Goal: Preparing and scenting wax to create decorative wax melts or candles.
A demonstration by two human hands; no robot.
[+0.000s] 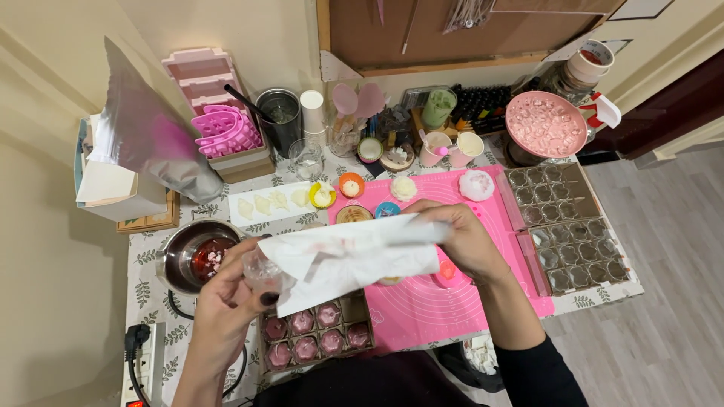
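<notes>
My left hand (230, 298) grips a small clear plastic cup (264, 273) just above the table's near left. My right hand (461, 240) pinches the far end of a crumpled white paper towel (354, 256) that stretches across to the cup and covers part of it. Both hands hover over a tray (314, 332) of pink flower-shaped pieces in square pockets and over a pink silicone mat (430, 301).
A metal pot (192, 252) with red liquid sits at left, above a power strip (147, 362). Clear mould trays (569, 226) lie at right. Cups, pink moulds (225, 130), small bowls and a pink-lidded dish (544, 124) crowd the back edge.
</notes>
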